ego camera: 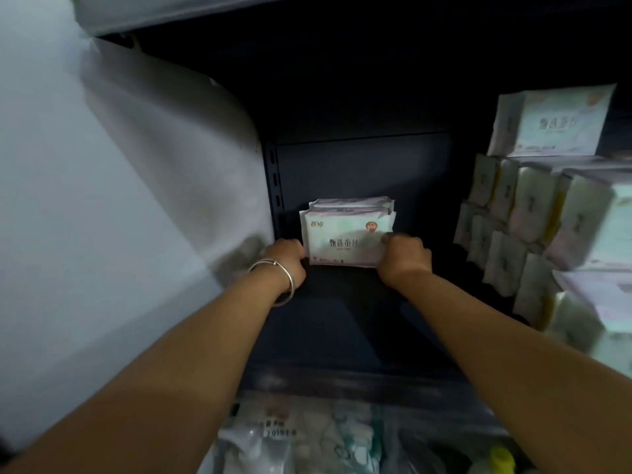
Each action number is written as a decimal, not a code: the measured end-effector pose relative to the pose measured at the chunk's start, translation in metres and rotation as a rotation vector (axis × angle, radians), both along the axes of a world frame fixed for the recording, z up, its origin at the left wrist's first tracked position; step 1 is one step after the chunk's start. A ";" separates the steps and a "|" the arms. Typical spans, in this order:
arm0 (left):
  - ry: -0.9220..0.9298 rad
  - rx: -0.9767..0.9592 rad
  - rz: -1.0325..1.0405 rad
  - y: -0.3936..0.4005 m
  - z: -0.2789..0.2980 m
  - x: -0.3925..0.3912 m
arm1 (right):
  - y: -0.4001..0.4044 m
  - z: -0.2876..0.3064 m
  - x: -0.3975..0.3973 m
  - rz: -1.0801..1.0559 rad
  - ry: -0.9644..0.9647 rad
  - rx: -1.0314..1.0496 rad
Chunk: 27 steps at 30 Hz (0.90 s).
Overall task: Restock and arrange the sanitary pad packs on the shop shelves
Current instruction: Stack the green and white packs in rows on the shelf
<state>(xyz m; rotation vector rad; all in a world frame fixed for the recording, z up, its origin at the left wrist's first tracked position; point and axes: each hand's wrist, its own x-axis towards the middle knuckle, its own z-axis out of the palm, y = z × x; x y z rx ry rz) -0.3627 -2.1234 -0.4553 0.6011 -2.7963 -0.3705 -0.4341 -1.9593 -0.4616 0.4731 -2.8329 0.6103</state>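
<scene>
Gripping a small stack of pale, flat, plastic-wrapped sanitary pad packs (349, 234) from both ends: left hand (285, 260) curled round the stack's left edge, right hand (405, 256) curled round its lower right corner. Thin silver bangle (273, 278) on left wrist. Stack stands on its long edge deep on the dark metal shelf (342, 319), printed face toward the camera, long axis running left to right between the hands. Both hands equally near; neither leads. Stack sits close to the slotted dark upright (273, 186) at left, well apart from the stacked rows of similar pale packs (533, 217) at right. Judgement: placement step, likely seating it against the back panel; bare shelf remains between stack and right-hand rows.
</scene>
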 end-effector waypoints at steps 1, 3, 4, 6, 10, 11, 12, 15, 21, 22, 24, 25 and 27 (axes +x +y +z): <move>0.011 -0.016 -0.011 0.006 0.001 0.011 | 0.005 0.000 0.014 0.041 0.042 0.061; 0.038 -0.024 -0.036 0.017 0.001 0.036 | 0.018 -0.002 0.044 0.105 0.113 0.116; 0.053 -0.034 -0.050 0.024 -0.001 0.049 | 0.024 -0.003 0.059 0.135 0.146 0.115; 0.103 -0.058 -0.081 0.034 -0.007 0.077 | 0.037 -0.007 0.088 0.201 0.211 0.105; 0.287 -0.156 -0.144 0.056 -0.029 0.143 | 0.061 -0.032 0.148 0.331 0.281 0.046; 0.311 -0.176 -0.160 0.062 -0.038 0.160 | 0.065 -0.045 0.163 0.364 0.293 0.046; 0.318 -0.189 -0.175 0.066 -0.051 0.176 | 0.069 -0.061 0.178 0.402 0.328 0.041; 0.234 -0.190 -0.224 0.079 -0.102 0.218 | 0.077 -0.120 0.211 0.520 0.468 0.039; -0.054 -0.137 -0.212 0.086 -0.208 0.268 | 0.081 -0.213 0.249 0.724 0.167 0.157; -0.098 -0.122 -0.224 0.083 -0.224 0.272 | 0.081 -0.228 0.251 0.766 0.054 0.241; -0.200 -0.105 -0.250 0.076 -0.250 0.275 | 0.077 -0.256 0.256 0.787 -0.197 0.387; -0.248 -0.098 -0.262 0.073 -0.261 0.276 | 0.074 -0.269 0.259 0.775 -0.305 0.436; -0.300 -0.091 -0.280 0.069 -0.279 0.276 | 0.067 -0.295 0.263 0.742 -0.455 0.465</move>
